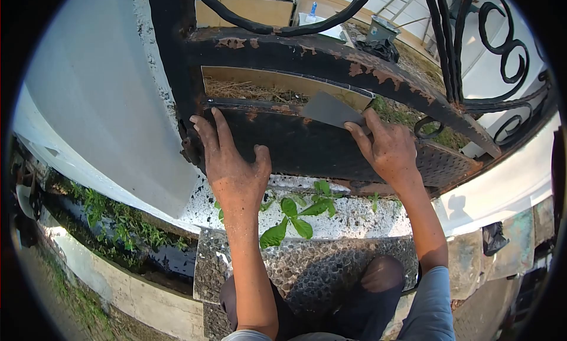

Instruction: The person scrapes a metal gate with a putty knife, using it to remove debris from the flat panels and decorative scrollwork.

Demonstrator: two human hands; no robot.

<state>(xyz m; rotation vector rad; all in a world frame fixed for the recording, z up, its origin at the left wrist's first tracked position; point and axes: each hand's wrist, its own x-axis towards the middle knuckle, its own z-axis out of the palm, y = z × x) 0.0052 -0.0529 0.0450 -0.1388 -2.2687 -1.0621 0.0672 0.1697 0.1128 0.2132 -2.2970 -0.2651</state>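
Note:
My left hand [232, 155] lies with fingers spread on the black metal panel [295, 143] of a gate, fingertips at the panel's upper edge near the left post. My right hand [387, 143] pinches one end of a flat grey rectangular sheet [332, 109], which looks like sandpaper, between thumb and fingers. The sheet slants up to the left and overlaps the panel's top rail in this view. Above it runs a curved black bar [331, 54] with flaking paint and brown rust patches.
Wrought-iron scrolls [502, 42] rise at the upper right. A white wall [112, 93] stands left. Leafy plants [289, 220] grow below the panel, beside a pebbled step [307, 270]. A planted ditch [118, 234] runs lower left. Behind the gate are a bucket [383, 31] and ladder [404, 4].

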